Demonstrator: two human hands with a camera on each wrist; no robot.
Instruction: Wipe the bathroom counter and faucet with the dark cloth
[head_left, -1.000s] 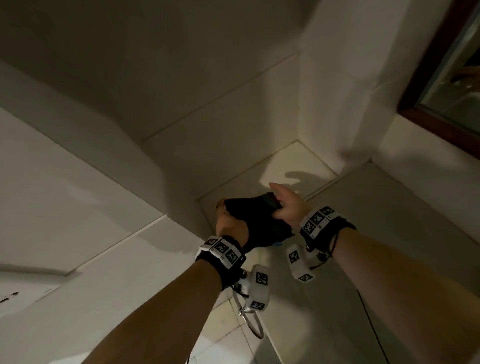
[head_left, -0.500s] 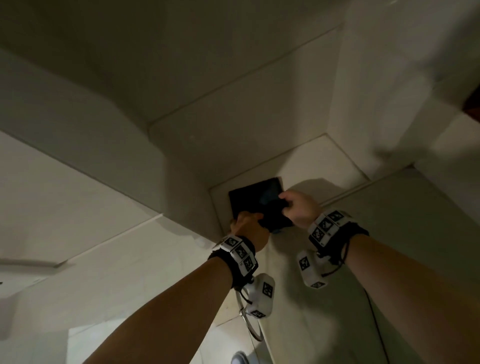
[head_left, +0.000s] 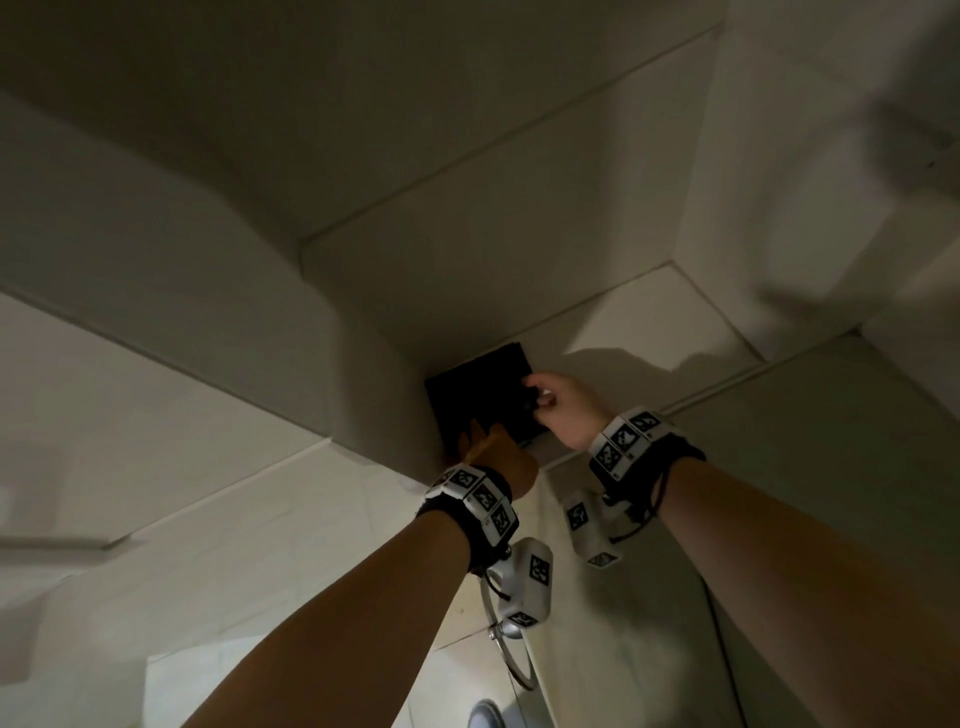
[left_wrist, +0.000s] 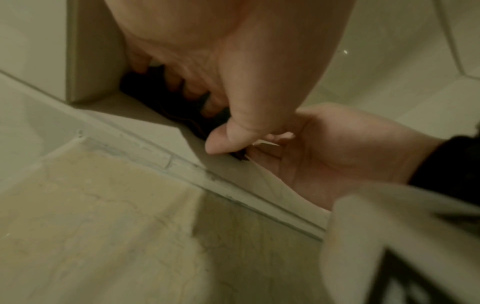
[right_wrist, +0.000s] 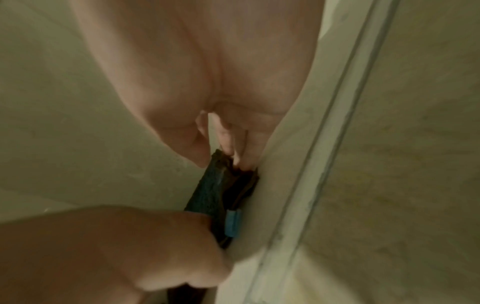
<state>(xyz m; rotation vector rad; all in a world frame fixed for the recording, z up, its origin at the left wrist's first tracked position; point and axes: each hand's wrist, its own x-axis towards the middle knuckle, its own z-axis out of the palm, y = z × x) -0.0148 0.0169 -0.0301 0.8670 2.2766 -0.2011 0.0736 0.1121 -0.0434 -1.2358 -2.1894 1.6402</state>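
Observation:
The dark cloth lies folded flat on a pale ledge, pushed into the corner against the wall. My left hand holds its near edge, fingers curled over the top and thumb at the rim. My right hand pinches the cloth's right edge between thumb and fingertips. In the right wrist view the cloth shows a small blue tag. In the left wrist view the cloth is mostly hidden under my fingers. No faucet is in view.
A projecting wall block bounds the ledge on the left, and tiled walls close it in behind and to the right. Below my wrists a metal ring holder hangs on the wall. A sealed joint runs along the ledge's front.
The cloth was bunched between both hands; it now lies flat and folded on the ledge in the corner. Both hands have moved forward with it and still hold its edges.

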